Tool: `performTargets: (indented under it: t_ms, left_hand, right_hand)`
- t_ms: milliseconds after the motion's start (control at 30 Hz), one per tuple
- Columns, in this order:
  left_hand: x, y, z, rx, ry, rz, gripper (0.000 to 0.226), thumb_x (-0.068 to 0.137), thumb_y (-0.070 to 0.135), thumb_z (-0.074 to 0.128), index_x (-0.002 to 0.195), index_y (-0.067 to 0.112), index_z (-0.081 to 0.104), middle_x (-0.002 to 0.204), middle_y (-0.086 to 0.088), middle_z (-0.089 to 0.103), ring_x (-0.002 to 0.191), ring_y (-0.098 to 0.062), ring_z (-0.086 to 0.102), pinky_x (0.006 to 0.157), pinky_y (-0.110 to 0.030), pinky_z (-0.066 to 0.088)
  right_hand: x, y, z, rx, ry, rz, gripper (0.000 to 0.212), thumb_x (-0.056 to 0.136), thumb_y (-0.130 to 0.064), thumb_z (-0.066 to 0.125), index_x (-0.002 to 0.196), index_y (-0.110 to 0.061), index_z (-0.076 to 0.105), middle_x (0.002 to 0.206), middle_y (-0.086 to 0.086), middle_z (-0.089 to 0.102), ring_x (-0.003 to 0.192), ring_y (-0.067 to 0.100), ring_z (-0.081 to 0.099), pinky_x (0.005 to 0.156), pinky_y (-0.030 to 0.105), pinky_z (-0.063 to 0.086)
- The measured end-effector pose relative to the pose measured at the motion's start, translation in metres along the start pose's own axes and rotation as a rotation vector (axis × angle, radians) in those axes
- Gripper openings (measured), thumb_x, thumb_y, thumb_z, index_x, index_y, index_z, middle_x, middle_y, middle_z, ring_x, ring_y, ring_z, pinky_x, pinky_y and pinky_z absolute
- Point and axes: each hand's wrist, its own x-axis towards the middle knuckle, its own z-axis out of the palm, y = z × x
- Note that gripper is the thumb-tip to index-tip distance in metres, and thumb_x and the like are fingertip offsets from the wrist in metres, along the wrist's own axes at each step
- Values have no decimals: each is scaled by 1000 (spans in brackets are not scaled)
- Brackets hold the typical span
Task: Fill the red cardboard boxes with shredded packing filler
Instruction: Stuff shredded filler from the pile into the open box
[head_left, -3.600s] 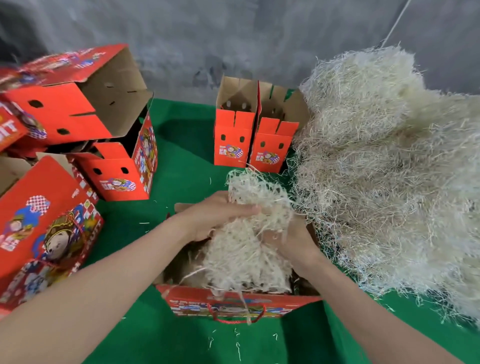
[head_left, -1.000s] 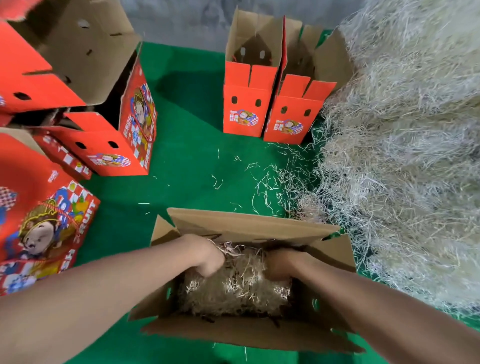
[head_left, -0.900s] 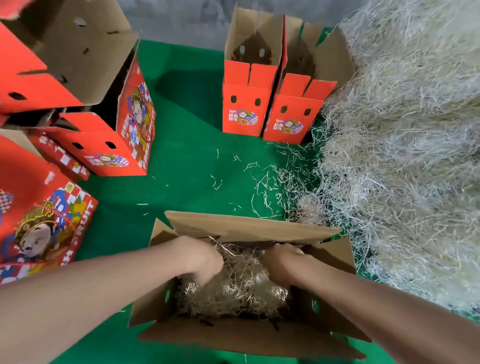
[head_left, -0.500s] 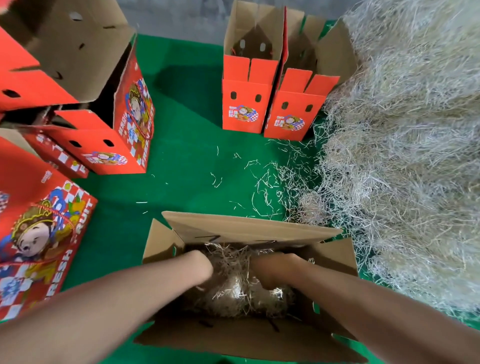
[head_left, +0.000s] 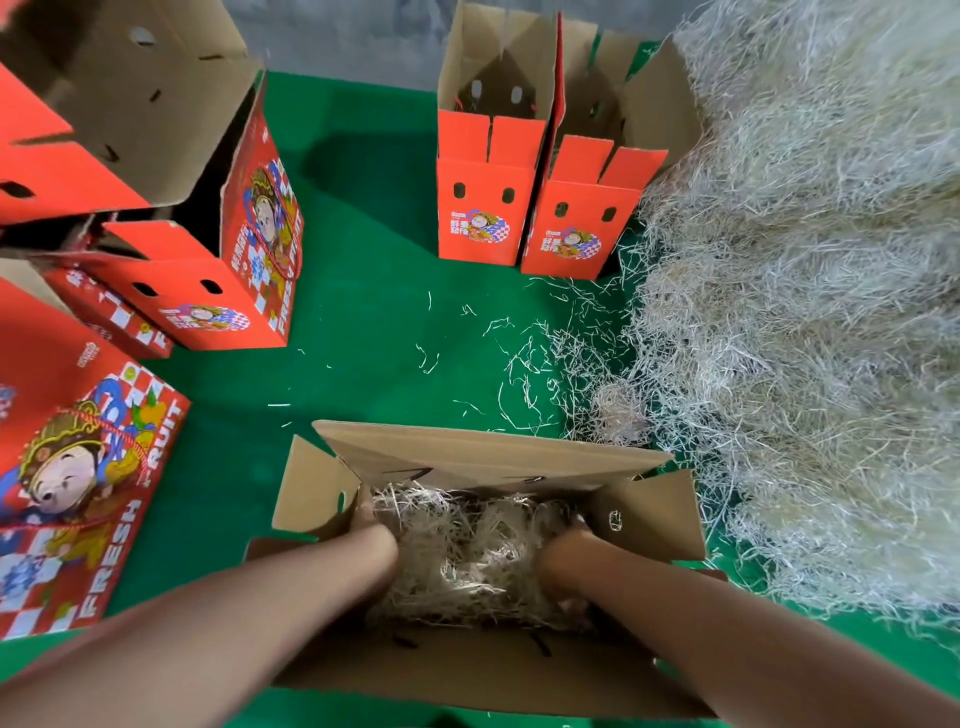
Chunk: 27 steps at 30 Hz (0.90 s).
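An open red cardboard box (head_left: 483, 452) stands right in front of me with its brown flaps spread out. Pale shredded filler (head_left: 478, 551) covers its bottom. Both my arms reach down into it. My left hand (head_left: 370, 522) is against the box's left inner wall, and my right hand (head_left: 563, 543) is at the right side; the fingers of both are buried in the filler. A big heap of the same filler (head_left: 805, 312) fills the right side of the view.
Two open red boxes (head_left: 483, 208) (head_left: 576, 228) stand upright at the back next to the heap. More red boxes are stacked at the left (head_left: 218, 291), and one lies flat (head_left: 78, 493). Loose strands (head_left: 530, 374) are scattered on the green cover (head_left: 374, 260).
A bundle of filler held above the box went down into it. In the last half second my hands moved apart from the middle toward the box's left and right walls.
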Motion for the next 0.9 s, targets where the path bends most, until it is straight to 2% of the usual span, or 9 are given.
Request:
performTargets:
  t_ms: [100,167,267,333,433,533,633,767,900]
  left_hand:
    - [2,-2,0,59,68,-44,55,98,30,39,146,9,25,152,-14,25,139,-36,22,113,-51,18]
    - [-4,-1,-16,-117,181,-38,45,97,25,46,139,9,41,144,-17,37,132,-36,37,104,-49,35]
    - [-20,-1,-39,-172,350,11,21,93,29,54,95,12,66,103,-7,65,102,-24,62,70,-34,48]
    - [-34,-3,-46,-151,522,30,25,92,29,53,74,13,60,89,-5,64,95,-21,62,73,-32,45]
    - [-25,7,-49,-289,703,139,30,95,24,46,117,5,55,134,-15,45,119,-29,45,95,-40,41]
    - [-6,18,-51,-309,568,192,55,94,31,48,145,20,30,157,-6,5,142,-33,10,112,-54,20]
    - [17,14,-52,-264,330,119,65,94,38,47,149,30,15,157,2,-11,143,-32,-11,112,-59,5]
    - [34,9,-43,-85,277,104,67,88,36,58,146,32,23,158,5,-5,143,-32,-12,112,-55,18]
    - [25,3,-42,-150,297,166,74,82,29,66,145,30,28,157,5,-9,141,-32,-16,111,-55,21]
  right_hand:
    - [-6,5,0,14,11,-42,45,94,-21,49,136,-7,42,143,13,39,130,33,36,105,54,29]
    - [-12,5,-4,71,48,-135,47,94,-16,45,140,-12,38,145,10,38,129,31,38,103,46,35]
    - [-21,7,-14,161,106,-143,51,92,-6,47,141,-18,38,145,6,38,127,28,41,99,38,38]
    - [-23,9,-18,161,179,-75,39,89,-4,51,128,-9,53,132,10,52,115,28,52,88,35,45]
    - [-20,7,-17,173,240,-28,30,86,-2,54,116,-2,58,120,14,59,106,29,57,78,34,47]
    - [-8,5,-8,231,143,-114,45,90,-7,49,135,-12,45,135,11,48,118,29,50,92,39,45]
    - [-1,0,3,144,49,-161,49,92,-9,45,140,-16,40,143,9,39,127,31,40,99,42,39]
    - [-5,-3,12,-29,-15,-64,35,92,-14,49,126,-3,50,129,15,49,113,32,49,77,37,43]
    - [-7,-7,5,-33,244,-46,36,90,-11,50,125,-3,51,130,16,49,116,34,51,87,43,45]
